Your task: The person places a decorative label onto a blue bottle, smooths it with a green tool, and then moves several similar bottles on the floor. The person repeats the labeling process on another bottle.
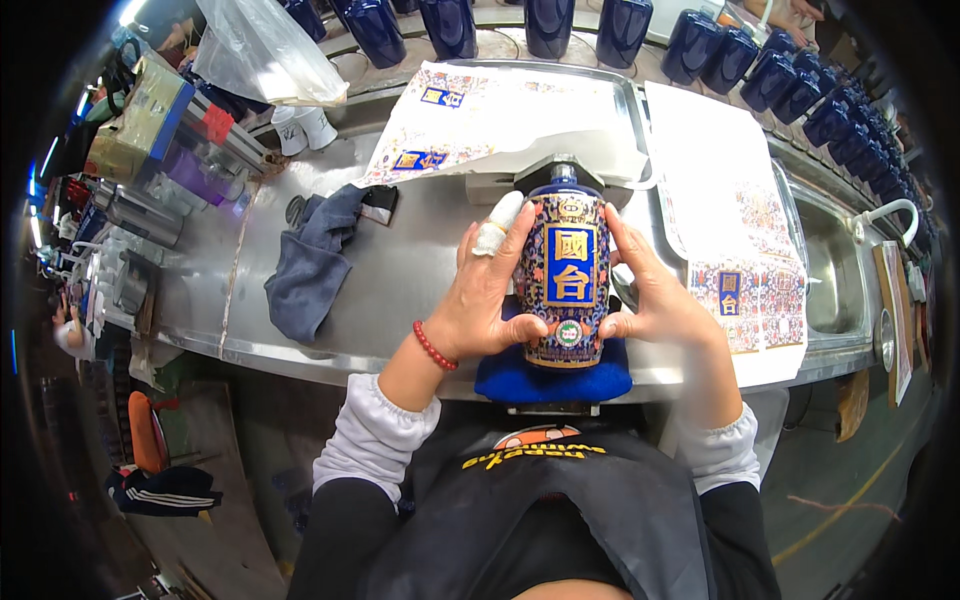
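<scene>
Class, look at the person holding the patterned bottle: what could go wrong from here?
1. The patterned bottle, held between the left hand and right hand, might slip if either grip loosens.
2. The white finger covering on the left hand could reduce feel.
3. The right-hand printed sheet lies close to the sink, so splashes might wet it.

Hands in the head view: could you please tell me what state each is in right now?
Left hand: closed on the patterned bottle, gripping its left side.
Right hand: closed on the same bottle, gripping its right side.
</scene>
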Demonstrator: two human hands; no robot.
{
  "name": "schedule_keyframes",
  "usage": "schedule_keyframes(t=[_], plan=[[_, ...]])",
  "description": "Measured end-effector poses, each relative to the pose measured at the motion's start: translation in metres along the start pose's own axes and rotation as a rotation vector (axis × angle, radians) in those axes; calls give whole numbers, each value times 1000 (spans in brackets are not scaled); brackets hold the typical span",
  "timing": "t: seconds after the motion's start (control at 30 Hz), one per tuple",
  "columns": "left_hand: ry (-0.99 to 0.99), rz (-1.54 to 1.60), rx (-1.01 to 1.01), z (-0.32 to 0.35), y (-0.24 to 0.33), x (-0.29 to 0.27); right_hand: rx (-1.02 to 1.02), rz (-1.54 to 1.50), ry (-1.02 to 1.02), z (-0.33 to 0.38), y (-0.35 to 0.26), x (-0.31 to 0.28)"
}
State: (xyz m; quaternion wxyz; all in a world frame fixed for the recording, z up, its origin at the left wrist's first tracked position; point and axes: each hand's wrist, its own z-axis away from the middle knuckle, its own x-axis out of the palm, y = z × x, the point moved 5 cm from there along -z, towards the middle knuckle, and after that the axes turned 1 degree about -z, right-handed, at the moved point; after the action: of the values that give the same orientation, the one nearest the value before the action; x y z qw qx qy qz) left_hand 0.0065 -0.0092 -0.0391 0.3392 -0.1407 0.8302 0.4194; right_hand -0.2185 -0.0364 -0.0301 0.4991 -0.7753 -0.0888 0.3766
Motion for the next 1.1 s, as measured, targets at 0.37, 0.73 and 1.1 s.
schedule_keyframes(t=[0.37,0.73,1.1], plan=[[20,-104,7,-15,3,-9,56,-24,-6,-7,1,-4],[70,-49,102,-3,0,-7,4,88,26,5,-12,-1],[5,7,154,0,-3,0,19,157,5,10,-3,7]])
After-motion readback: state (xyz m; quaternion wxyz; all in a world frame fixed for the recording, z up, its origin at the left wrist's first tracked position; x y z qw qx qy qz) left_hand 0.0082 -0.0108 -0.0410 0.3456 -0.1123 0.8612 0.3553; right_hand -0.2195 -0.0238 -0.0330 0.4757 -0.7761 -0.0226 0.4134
